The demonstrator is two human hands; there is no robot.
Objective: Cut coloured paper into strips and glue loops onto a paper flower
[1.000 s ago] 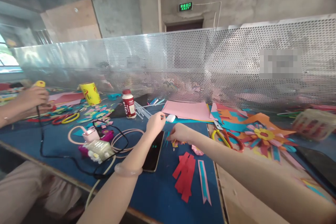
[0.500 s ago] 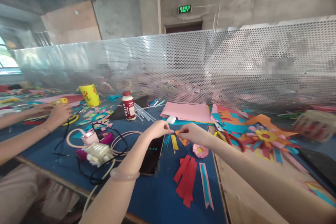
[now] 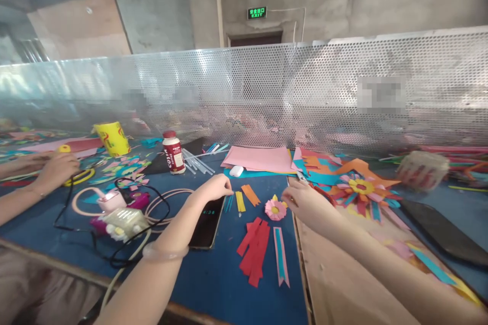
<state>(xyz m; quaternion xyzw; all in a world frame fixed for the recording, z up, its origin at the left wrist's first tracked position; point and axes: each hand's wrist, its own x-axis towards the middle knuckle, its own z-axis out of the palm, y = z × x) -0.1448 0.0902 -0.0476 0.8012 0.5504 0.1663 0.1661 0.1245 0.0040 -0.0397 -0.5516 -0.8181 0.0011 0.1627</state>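
Note:
My left hand [image 3: 218, 186] hangs above the top end of a dark phone [image 3: 206, 226], its fingers pinched together at the upper ends of some thin blue paper strips [image 3: 229, 203]. My right hand [image 3: 301, 197] is loosely curled, fingers somewhat apart, with nothing visible in them. Just left of it lies a pink paper flower [image 3: 275, 209] with a yellow centre. Between the hands are a yellow paper piece [image 3: 240, 201] and an orange one [image 3: 250, 195]. Closer to me lie red paper strips [image 3: 254, 251] and a pink-and-blue ribbon strip [image 3: 281, 256].
A co-worker's hand [image 3: 59, 168] is at the left by yellow-handled scissors [image 3: 82, 177]. Cables and a power adapter [image 3: 127, 223] lie left of my arm. A bottle [image 3: 174, 153], pink paper sheets [image 3: 261, 159] and a large paper flower [image 3: 360, 186] stand or lie before the perforated metal screen [image 3: 213, 96].
My hands, which met over the small paper pieces, have moved apart. The right one drew off to the right and its fingers loosened. The view has turned slightly right.

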